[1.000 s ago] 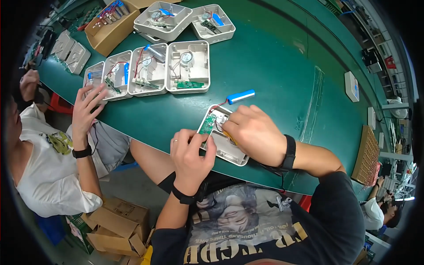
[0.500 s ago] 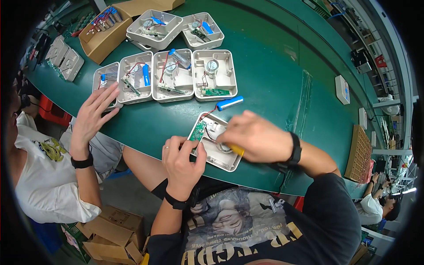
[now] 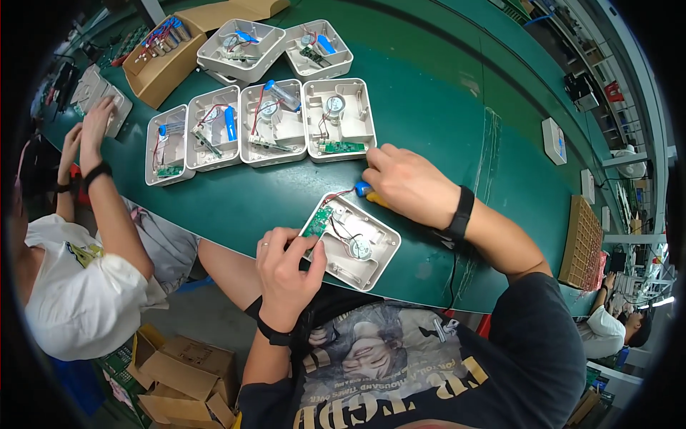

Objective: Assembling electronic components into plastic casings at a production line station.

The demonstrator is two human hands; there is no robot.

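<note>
A white plastic case (image 3: 386, 266) lies tilted near the front edge of the table. Inside it are a green circuit board (image 3: 319, 221), a round speaker (image 3: 360, 247) and thin wires. My left hand (image 3: 289, 268) grips the case's left wall, fingertips beside the board. Beyond the case, my right hand (image 3: 411, 179) is closed over a blue cylindrical battery (image 3: 363, 189), of which only one end shows. Red and dark leads run from it to the board. A yellow-handled tool (image 3: 376, 200) juts from under the same hand; its tip is hidden.
Similar cases (image 3: 341, 132) with speakers, boards and batteries stand in a row, with more behind. A cardboard box (image 3: 163, 75) of batteries is at the far left. A co-worker's hands (image 3: 94, 132) touch another case (image 3: 118, 111). A brown grid tray (image 3: 577, 243) sits at right.
My right hand has moved from over the speaker, away from me to the battery, which it now covers. The case has turned slightly. The co-worker's hand has left the row for the far-left case.
</note>
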